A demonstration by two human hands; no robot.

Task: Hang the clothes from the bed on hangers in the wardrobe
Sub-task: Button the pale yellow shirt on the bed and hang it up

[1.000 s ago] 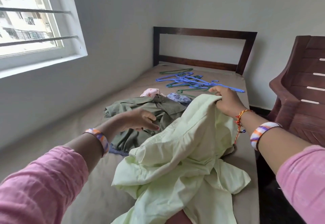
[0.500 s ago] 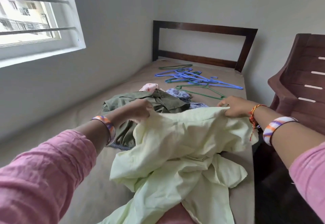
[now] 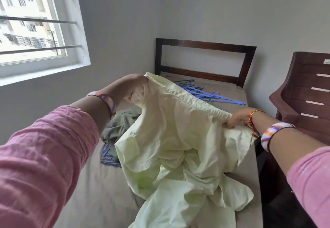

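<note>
A window point(image 3: 32, 25) with bars sits in the left wall, a headboard point(image 3: 205, 61) closes the bed's point(image 3: 100, 188) far end, and a brown chair point(image 3: 307, 99) stands just beside its right edge. Blue and green hangers point(image 3: 210, 94) lie near the headboard, partly hidden by the raised cloth. An olive garment point(image 3: 121, 125) and a striped one point(image 3: 109, 156) lie under the left forearm.

The pale green garment point(image 3: 178, 138) is stretched by one hemmed edge, running from upper left down to the right; the rest hangs and heaps on the bed. The left hand point(image 3: 130, 86) grips the high end, fingers curled. The right hand point(image 3: 239, 117) pinches the low end, seemingly by the fingertips.
</note>
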